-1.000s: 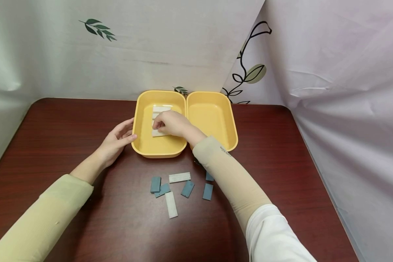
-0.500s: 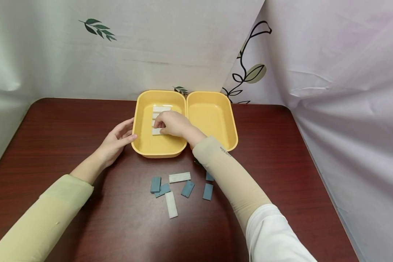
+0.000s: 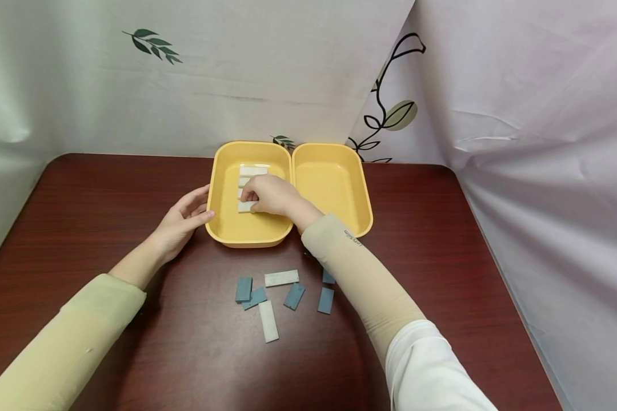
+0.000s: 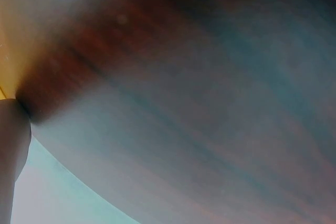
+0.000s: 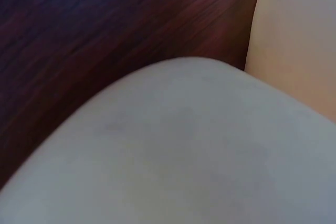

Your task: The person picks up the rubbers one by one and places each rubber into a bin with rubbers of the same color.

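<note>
In the head view a yellow box (image 3: pixel 249 235) stands toward the back of the table, several white rectangular blocks lying in a column on its floor. Inside it, my right hand (image 3: pixel 272 194) pinches the nearest white block (image 3: pixel 244 207) between thumb and fingers. The hand covers part of the blocks behind. My left hand (image 3: pixel 180 225) rests against the box's left wall, thumb at the rim and fingers extended along the outside. The left wrist view is blurred, with part of a digit (image 4: pixel 11 145) at its left edge. Fabric and skin fill much of the right wrist view.
A second yellow tray (image 3: pixel 334 182) adjoins the box on the right. Nearer on the dark red wooden table (image 3: pixel 185 337) lie a white block (image 3: pixel 281 278), another white block (image 3: pixel 269 321) and several blue blocks (image 3: pixel 295 296). The right forearm partly covers one blue block (image 3: pixel 328 277).
The white block under my right fingers has shifted slightly away from me, toward the other blocks in the column. My left hand stays against the box.
</note>
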A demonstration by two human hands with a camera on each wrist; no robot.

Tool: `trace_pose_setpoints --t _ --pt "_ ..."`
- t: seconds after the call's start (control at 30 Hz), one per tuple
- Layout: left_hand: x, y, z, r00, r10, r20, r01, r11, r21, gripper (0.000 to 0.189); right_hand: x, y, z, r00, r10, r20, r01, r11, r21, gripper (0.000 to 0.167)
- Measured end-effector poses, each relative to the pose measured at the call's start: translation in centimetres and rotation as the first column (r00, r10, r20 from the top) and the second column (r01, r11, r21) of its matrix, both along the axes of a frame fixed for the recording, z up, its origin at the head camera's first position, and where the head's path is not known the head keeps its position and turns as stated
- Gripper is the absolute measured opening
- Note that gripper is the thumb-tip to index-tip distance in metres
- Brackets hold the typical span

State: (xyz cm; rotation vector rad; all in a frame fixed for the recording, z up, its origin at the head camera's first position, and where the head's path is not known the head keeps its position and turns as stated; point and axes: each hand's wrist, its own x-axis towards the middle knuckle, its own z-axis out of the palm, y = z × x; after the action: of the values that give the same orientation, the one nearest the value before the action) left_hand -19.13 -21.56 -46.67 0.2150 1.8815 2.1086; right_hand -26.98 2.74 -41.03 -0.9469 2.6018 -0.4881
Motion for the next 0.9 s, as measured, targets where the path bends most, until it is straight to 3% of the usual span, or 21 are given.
trace_pose_setpoints --t 0.9 --pt "-0.04 0.10 0.02 1.000 -0.002 -0.011 0.002 1.000 0.008 0.067 0.18 -0.18 -0.22 0.998 0.020 -0.058 -0.020 1.000 0.014 0.023"
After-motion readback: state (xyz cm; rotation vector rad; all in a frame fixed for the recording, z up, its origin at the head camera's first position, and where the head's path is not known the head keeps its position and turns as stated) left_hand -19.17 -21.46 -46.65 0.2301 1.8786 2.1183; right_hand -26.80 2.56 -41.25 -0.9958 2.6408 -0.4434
